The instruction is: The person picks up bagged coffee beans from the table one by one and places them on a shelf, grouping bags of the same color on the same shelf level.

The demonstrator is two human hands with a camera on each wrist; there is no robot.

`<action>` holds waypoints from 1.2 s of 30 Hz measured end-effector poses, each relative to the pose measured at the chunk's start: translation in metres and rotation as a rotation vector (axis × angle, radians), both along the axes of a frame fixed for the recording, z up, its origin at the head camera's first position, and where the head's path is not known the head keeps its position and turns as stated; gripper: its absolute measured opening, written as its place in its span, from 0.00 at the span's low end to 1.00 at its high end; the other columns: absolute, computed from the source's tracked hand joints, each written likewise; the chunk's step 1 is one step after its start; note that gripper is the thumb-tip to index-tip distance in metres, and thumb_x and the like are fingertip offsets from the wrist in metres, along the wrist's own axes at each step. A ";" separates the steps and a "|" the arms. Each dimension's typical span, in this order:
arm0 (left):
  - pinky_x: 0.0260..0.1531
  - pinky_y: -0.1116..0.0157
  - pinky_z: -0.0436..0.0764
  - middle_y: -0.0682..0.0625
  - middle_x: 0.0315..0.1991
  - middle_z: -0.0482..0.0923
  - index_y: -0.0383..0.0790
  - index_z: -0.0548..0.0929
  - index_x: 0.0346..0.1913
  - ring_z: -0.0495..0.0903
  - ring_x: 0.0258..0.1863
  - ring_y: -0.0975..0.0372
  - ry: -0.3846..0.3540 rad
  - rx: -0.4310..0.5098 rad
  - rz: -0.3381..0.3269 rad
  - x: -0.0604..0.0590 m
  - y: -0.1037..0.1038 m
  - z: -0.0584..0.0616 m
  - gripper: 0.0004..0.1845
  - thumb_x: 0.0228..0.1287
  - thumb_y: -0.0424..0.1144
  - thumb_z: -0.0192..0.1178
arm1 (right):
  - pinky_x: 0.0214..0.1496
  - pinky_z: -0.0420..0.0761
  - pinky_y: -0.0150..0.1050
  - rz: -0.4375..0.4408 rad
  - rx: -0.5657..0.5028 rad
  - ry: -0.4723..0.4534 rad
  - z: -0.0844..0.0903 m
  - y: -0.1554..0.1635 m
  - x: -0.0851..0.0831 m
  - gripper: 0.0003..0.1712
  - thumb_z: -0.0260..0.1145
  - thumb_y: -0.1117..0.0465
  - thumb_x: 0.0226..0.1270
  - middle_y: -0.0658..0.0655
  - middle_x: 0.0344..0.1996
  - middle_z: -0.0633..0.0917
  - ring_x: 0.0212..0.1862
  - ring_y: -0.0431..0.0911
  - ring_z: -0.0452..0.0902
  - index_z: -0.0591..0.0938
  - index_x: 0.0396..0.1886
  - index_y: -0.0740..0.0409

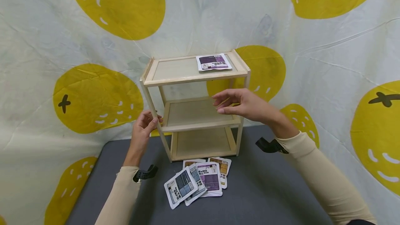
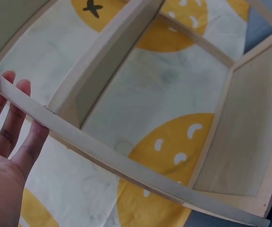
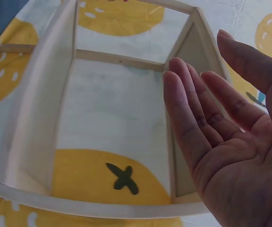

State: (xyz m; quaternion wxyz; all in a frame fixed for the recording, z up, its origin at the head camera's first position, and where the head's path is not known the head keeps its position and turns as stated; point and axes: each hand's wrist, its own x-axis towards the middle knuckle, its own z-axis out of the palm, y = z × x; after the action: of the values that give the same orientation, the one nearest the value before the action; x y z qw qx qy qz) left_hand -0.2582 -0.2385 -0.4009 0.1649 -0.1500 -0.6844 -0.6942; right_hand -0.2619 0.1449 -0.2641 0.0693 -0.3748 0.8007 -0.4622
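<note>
A three-tier wooden shelf (image 1: 200, 127) stands on the table. My left hand (image 1: 143, 129) holds its left front post. In the left wrist view, the thumb lies on one side of the post (image 2: 103, 149) and the fingers (image 2: 29, 137) on the other. My right hand (image 1: 242, 105) hovers in front of the middle tier, holding nothing; its fingers (image 3: 178, 109) are loosely bent with the thumb apart. One flat purple-and-white packet (image 1: 214, 62) lies on the top tier, toward the right. Several similar packets (image 1: 209, 176) overlap on the table before the shelf.
The dark grey table (image 1: 250, 190) extends around the shelf. A pale cloth (image 1: 200, 16) printed with large yellow fruit hangs behind and at the sides. Each wrist wears a black band (image 1: 270, 146).
</note>
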 end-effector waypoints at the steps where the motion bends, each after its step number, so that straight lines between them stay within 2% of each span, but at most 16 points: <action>1: 0.49 0.62 0.85 0.30 0.51 0.77 0.36 0.75 0.62 0.83 0.49 0.49 -0.002 -0.004 0.003 0.000 0.000 0.000 0.18 0.74 0.38 0.60 | 0.53 0.84 0.39 0.003 0.000 -0.007 -0.003 0.000 0.000 0.25 0.72 0.61 0.67 0.55 0.52 0.87 0.52 0.48 0.84 0.80 0.63 0.56; 7: 0.49 0.63 0.84 0.33 0.49 0.78 0.38 0.77 0.62 0.82 0.48 0.50 0.004 -0.024 0.013 -0.001 -0.001 0.000 0.17 0.74 0.38 0.60 | 0.52 0.84 0.40 0.027 0.007 -0.047 -0.024 -0.001 -0.001 0.26 0.72 0.60 0.67 0.55 0.53 0.85 0.51 0.49 0.84 0.79 0.65 0.55; 15: 0.48 0.63 0.84 0.31 0.48 0.78 0.36 0.77 0.60 0.83 0.46 0.52 0.019 -0.024 0.005 -0.004 -0.001 0.001 0.16 0.74 0.36 0.60 | 0.52 0.84 0.39 0.036 0.019 -0.070 -0.051 -0.001 -0.002 0.26 0.71 0.61 0.69 0.61 0.53 0.85 0.50 0.50 0.84 0.79 0.65 0.59; 21: 0.48 0.63 0.84 0.35 0.47 0.80 0.35 0.78 0.59 0.83 0.45 0.53 0.011 -0.020 0.010 -0.003 0.000 0.001 0.15 0.74 0.35 0.60 | 0.50 0.85 0.42 0.042 0.039 -0.087 -0.073 0.000 -0.003 0.27 0.70 0.60 0.70 0.59 0.52 0.86 0.49 0.53 0.85 0.78 0.66 0.60; 30: 0.49 0.63 0.84 0.34 0.48 0.78 0.31 0.75 0.61 0.83 0.47 0.51 0.013 -0.038 -0.003 -0.003 -0.001 -0.001 0.18 0.74 0.35 0.58 | 0.49 0.84 0.39 0.112 -0.015 -0.158 -0.107 0.000 -0.001 0.26 0.69 0.65 0.70 0.62 0.52 0.85 0.51 0.54 0.85 0.77 0.66 0.64; 36: 0.49 0.63 0.84 0.37 0.47 0.79 0.35 0.76 0.60 0.83 0.46 0.52 0.020 -0.047 0.003 -0.004 -0.001 -0.002 0.16 0.74 0.35 0.58 | 0.51 0.84 0.37 0.106 0.005 -0.215 -0.131 -0.003 0.003 0.27 0.69 0.63 0.70 0.62 0.53 0.85 0.51 0.53 0.85 0.76 0.66 0.64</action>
State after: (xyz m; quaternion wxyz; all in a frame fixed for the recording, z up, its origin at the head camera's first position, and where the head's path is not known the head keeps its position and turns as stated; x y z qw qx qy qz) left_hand -0.2619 -0.2393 -0.4025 0.1690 -0.1597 -0.6990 -0.6762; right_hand -0.2585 0.1421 -0.3949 0.1803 -0.3646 0.7689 -0.4933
